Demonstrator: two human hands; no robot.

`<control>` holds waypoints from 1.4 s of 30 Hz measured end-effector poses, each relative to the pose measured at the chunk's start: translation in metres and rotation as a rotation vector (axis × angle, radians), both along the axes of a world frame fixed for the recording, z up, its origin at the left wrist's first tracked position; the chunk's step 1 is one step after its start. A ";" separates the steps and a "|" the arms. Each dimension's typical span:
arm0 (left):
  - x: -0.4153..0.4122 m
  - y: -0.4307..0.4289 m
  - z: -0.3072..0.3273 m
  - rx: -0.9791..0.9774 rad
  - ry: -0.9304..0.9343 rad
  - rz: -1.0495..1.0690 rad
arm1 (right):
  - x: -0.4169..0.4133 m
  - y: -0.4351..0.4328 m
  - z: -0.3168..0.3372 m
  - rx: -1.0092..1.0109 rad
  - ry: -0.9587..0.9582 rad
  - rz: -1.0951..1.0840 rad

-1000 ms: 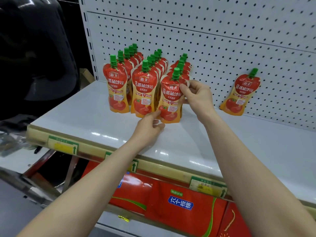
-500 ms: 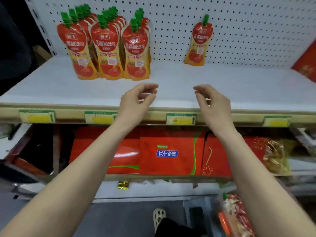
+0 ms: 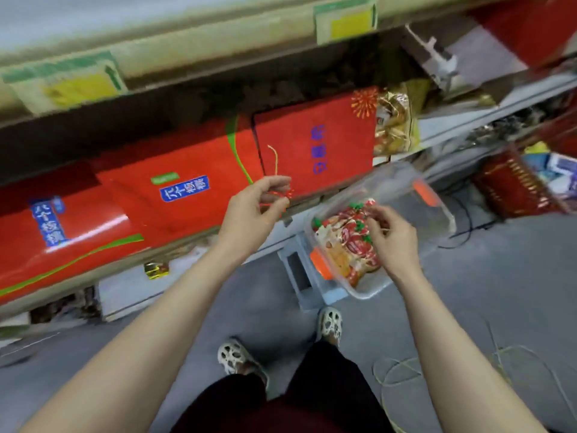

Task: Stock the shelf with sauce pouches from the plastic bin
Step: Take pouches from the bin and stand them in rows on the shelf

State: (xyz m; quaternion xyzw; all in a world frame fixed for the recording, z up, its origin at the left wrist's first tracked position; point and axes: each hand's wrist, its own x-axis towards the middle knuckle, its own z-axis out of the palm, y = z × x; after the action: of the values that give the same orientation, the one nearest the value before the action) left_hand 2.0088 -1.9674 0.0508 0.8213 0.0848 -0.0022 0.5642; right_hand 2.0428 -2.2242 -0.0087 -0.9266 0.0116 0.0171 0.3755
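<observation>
A clear plastic bin [image 3: 438,214] with orange latches stands low down in front of the shelving. Several red sauce pouches [image 3: 345,246] with green caps lie piled in its near end. My right hand [image 3: 392,237] hangs over that pile with loosely curled fingers, its tips by the green caps; no pouch is plainly gripped. My left hand [image 3: 254,210] hovers left of the bin, fingers loosely curled and empty, in front of a red gift box. The front edge of the shelf [image 3: 203,35] runs across the top; the stocked pouches are out of view.
Red gift boxes [image 3: 175,195] fill the lower shelf level behind my hands. The bin rests on a grey stool [image 3: 298,276]. My two feet in pale shoes [image 3: 237,359] stand on the grey floor. Clutter and cables lie at the right.
My view has swung down from the shelf top to the floor. Both empty hands dropped from the shelf edge; the right one now reaches over the bin's pouches.
</observation>
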 end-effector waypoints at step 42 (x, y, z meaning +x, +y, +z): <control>0.052 -0.131 -0.216 -0.386 0.483 0.477 | 0.163 -0.086 -0.281 -0.344 0.506 0.316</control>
State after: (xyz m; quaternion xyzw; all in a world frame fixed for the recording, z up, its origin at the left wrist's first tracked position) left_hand 2.0605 -2.0979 -0.1656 0.6332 0.4016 -0.0799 0.6568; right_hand 2.2054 -2.3107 -0.2895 -0.9331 -0.0365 0.3020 0.1916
